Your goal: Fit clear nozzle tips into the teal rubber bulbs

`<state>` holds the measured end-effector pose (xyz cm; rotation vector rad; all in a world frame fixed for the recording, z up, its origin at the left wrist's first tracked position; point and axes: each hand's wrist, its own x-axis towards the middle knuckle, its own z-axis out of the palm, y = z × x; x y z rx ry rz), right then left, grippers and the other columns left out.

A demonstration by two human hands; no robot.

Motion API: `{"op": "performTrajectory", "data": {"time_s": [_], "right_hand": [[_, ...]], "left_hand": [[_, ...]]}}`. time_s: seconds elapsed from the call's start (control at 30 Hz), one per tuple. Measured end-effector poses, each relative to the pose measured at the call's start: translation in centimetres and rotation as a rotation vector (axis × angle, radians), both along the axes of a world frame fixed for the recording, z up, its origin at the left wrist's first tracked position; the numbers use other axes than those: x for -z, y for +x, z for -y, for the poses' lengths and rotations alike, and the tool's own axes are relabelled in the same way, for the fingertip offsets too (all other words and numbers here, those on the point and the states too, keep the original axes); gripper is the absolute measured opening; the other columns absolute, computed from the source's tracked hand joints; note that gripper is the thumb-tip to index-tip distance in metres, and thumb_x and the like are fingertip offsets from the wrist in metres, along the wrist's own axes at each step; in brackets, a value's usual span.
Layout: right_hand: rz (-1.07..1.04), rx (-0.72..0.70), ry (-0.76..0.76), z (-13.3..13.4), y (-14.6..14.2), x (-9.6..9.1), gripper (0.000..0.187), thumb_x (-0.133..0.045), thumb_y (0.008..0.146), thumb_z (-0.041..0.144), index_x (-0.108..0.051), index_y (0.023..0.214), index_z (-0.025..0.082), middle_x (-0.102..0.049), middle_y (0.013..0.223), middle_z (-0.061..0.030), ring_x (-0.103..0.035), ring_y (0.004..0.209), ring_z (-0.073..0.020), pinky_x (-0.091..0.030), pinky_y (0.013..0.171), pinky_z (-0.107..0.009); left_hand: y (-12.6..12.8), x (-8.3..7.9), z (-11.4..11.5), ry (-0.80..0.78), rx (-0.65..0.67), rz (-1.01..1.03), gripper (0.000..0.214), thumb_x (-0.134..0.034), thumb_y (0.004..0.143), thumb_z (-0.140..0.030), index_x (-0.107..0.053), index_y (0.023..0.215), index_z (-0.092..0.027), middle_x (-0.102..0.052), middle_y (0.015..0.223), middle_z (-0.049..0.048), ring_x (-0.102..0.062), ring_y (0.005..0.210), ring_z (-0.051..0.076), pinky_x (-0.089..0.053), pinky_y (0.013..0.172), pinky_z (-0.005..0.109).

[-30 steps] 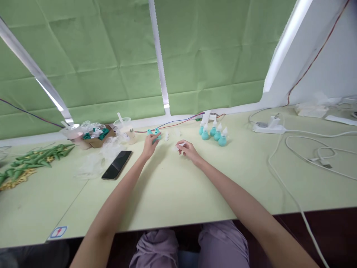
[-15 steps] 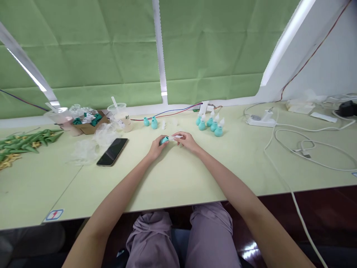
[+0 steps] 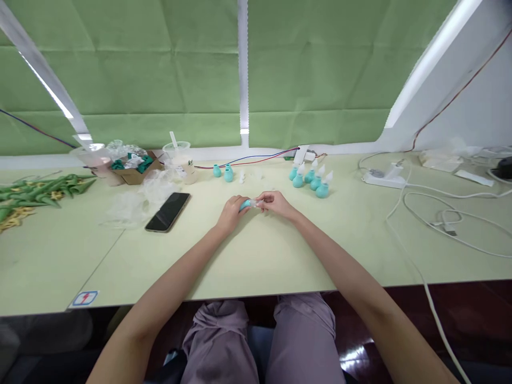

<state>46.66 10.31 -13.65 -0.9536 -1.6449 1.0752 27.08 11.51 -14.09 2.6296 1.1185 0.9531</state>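
My left hand is closed around a teal squeeze bulb, lying on its side with its neck toward the right. The fingers of my right hand pinch a translucent nozzle at the bulb's mouth. How deep the nozzle sits in the neck is too small to tell. Behind my hands stand a bare teal bulb and another one, with small white pieces beside them. To the right, several teal bulbs with clear pointed nozzles stand upright in a group.
A phone and crumpled clear plastic lie to the left. Behind them are drink cups and a cardboard box. Green artificial leaves lie far left. A power strip and loose white cables occupy the right.
The nozzle in my right hand has come up against the mouth of the bulb; a small gap showed before. The whole view has shifted slightly.
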Motion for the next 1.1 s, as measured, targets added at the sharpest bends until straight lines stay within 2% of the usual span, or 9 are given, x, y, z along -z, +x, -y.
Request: {"op": "performTrajectory", "data": {"time_s": [0.17, 0.37, 0.53, 0.67, 0.83, 0.97, 1.1], "right_hand": [[0.04, -0.035, -0.033, 0.2, 0.0, -0.3, 0.033, -0.072, 0.062, 0.04, -0.066, 0.08, 0.012, -0.059, 0.061, -0.0008, -0.053, 0.052, -0.01, -0.043, 0.051, -0.023], [0.084, -0.082, -0.044, 0.5, 0.1, -0.5, 0.03, -0.071, 0.063, 0.037, -0.065, 0.078, 0.012, -0.061, 0.066, -0.0013, -0.05, 0.051, -0.0088, -0.044, 0.05, -0.023], [0.178, -0.107, -0.086, 0.6, 0.0, -0.1, 0.023, -0.068, 0.065, 0.031, -0.067, 0.078, 0.012, -0.062, 0.068, -0.0021, -0.051, 0.053, -0.0097, -0.043, 0.048, -0.022], [0.132, -0.09, -0.097, 0.7, -0.1, 0.0, 0.026, -0.066, 0.067, 0.033, -0.066, 0.082, 0.012, -0.059, 0.058, 0.0001, -0.05, 0.047, -0.009, -0.042, 0.048, -0.023], [0.071, -0.055, -0.066, 0.8, -0.2, -0.7, 0.029, -0.066, 0.068, 0.036, -0.066, 0.085, 0.012, -0.06, 0.059, -0.0004, -0.051, 0.049, -0.0093, -0.042, 0.05, -0.023], [0.093, -0.065, -0.065, 0.9, -0.3, -0.6, 0.026, -0.067, 0.068, 0.033, -0.064, 0.082, 0.011, -0.057, 0.055, 0.0012, -0.05, 0.047, -0.0089, -0.042, 0.048, -0.022], [0.137, -0.078, -0.107, 0.9, -0.3, -0.2, 0.027, -0.067, 0.069, 0.034, -0.063, 0.083, 0.011, -0.06, 0.058, -0.0007, -0.052, 0.047, -0.0097, -0.043, 0.048, -0.022]], "left_hand": [[0.0, -0.4, 0.8, 0.075, -0.014, -0.118, 0.026, -0.048, 0.086, -0.033, -0.057, 0.104, -0.017, -0.061, 0.091, 0.0069, -0.053, 0.086, 0.02, -0.041, 0.077, 0.032], [0.1, -0.6, 1.4, 0.078, -0.009, -0.209, 0.028, -0.046, 0.087, -0.033, -0.055, 0.108, -0.016, -0.06, 0.094, 0.0071, -0.053, 0.088, 0.02, -0.04, 0.076, 0.032], [0.2, -0.3, 1.5, 0.041, 0.075, -0.364, 0.028, -0.047, 0.087, -0.03, -0.056, 0.108, -0.015, -0.059, 0.092, 0.009, -0.052, 0.089, 0.022, -0.039, 0.075, 0.033], [0.1, -0.3, 1.1, 0.03, 0.094, -0.312, 0.035, -0.042, 0.089, -0.035, -0.052, 0.117, -0.016, -0.059, 0.092, 0.009, -0.052, 0.089, 0.022, -0.039, 0.077, 0.032], [0.1, -1.0, 1.1, 0.031, 0.017, -0.263, 0.045, -0.042, 0.088, -0.038, -0.046, 0.126, -0.015, -0.059, 0.095, 0.0098, -0.052, 0.09, 0.022, -0.039, 0.076, 0.032], [0.1, -1.0, 1.3, 0.002, 0.053, -0.296, 0.043, -0.042, 0.088, -0.034, -0.045, 0.127, -0.015, -0.059, 0.098, 0.0107, -0.051, 0.093, 0.023, -0.038, 0.078, 0.032], [0.1, -0.6, 1.2, -0.064, 0.105, -0.245, 0.047, -0.043, 0.088, -0.034, -0.041, 0.13, -0.015, -0.059, 0.098, 0.0109, -0.051, 0.094, 0.023, -0.038, 0.081, 0.033]]}}
